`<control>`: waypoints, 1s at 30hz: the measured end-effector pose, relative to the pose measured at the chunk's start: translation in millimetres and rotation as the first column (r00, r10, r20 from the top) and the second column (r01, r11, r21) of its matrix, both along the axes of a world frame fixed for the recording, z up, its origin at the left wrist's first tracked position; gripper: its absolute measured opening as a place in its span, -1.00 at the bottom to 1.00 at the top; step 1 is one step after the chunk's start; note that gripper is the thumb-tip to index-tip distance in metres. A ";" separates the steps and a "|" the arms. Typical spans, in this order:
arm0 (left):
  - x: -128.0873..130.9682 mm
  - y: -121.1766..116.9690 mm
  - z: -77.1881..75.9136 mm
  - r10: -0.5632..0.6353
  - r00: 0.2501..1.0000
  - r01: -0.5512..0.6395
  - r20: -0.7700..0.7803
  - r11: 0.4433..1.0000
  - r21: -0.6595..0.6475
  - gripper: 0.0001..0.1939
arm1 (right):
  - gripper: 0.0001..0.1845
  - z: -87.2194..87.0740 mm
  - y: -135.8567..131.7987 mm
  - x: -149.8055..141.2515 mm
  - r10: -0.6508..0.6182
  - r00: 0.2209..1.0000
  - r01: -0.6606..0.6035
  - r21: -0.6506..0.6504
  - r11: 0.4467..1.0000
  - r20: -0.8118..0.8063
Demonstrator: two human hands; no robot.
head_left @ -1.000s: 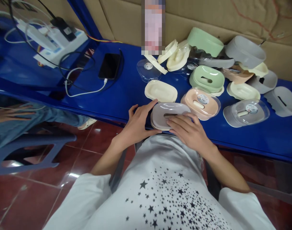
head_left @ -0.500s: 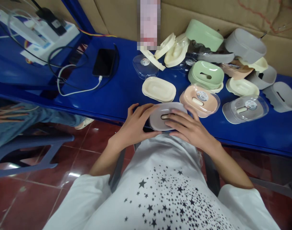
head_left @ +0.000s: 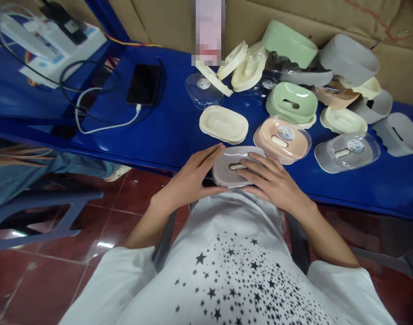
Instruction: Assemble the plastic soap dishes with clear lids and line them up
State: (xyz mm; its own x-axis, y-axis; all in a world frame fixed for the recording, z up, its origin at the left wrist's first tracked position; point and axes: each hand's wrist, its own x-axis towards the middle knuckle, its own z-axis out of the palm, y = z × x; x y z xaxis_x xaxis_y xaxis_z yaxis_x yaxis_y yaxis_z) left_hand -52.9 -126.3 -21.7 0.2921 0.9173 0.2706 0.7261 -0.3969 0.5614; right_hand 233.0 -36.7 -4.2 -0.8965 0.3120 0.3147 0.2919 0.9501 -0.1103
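A grey soap dish (head_left: 226, 170) with a slot in its middle lies at the table's front edge, between my hands. My left hand (head_left: 192, 176) grips its left end, thumb at the near side and fingers at the far side. Over its right half rests my right hand (head_left: 272, 178), fingers spread across the top and thumb at the near rim. A cream oval tray (head_left: 223, 124) sits just beyond the dish. To the right of that is a peach soap dish (head_left: 272, 131) under a clear lid, close to my right fingertips.
Grey and green soap dish parts (head_left: 290, 97) crowd the back right of the blue table (head_left: 172, 131). A grey dish with a clear lid (head_left: 348, 151) stands at right. At left are a phone (head_left: 143, 84) on a cable and a power strip (head_left: 67, 54). A seated person's leg (head_left: 74, 164) shows below.
The fingers of my left hand have drawn closer together along the dish's far side. My right hand has shifted slightly on the dish. The view has moved a little.
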 end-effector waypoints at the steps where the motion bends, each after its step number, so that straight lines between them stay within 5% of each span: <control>1: -0.3 0.0 0.6 -0.014 1.000 0.014 -0.014 1.000 0.022 0.13 | -0.55 -0.3 -0.8 0.0 -0.004 1.000 0.004 0.019 1.000 0.004; 13: -2.3 1.3 1.2 -0.017 0.995 0.033 -0.096 0.985 0.168 0.13 | -0.45 -6.8 -5.5 0.6 -0.014 0.999 0.010 0.106 0.994 0.032; 19: -1.0 5.0 -4.1 -0.100 0.988 0.123 -0.118 0.971 0.203 -0.41 | -0.58 -10.0 0.9 1.8 0.024 0.999 -0.028 0.128 0.991 0.035; 23: 2.2 5.0 -8.8 -0.096 0.988 0.122 -0.124 0.968 0.220 -0.51 | -0.56 -10.7 1.9 0.7 0.012 1.000 -0.015 0.091 0.996 0.026; 27: -10.9 13.4 8.6 -0.084 0.992 0.104 -0.094 0.969 0.226 -0.52 | -0.56 -9.7 0.8 -0.1 -0.029 0.999 0.029 0.047 0.998 0.017; 30: -42.6 43.4 31.3 0.114 0.988 -0.090 -0.102 0.972 0.215 -0.62 | -0.56 -10.2 -0.5 -0.2 -0.066 0.998 0.066 0.036 0.997 0.005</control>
State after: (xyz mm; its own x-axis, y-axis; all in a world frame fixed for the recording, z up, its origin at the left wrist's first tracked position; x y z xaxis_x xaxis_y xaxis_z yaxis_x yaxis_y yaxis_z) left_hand -95.4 -82.8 9.6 0.2393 0.8704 0.4302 0.8229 -0.4170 0.3860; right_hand 232.8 -37.2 -14.4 -0.8761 0.3591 0.3217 0.3547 0.9320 -0.0743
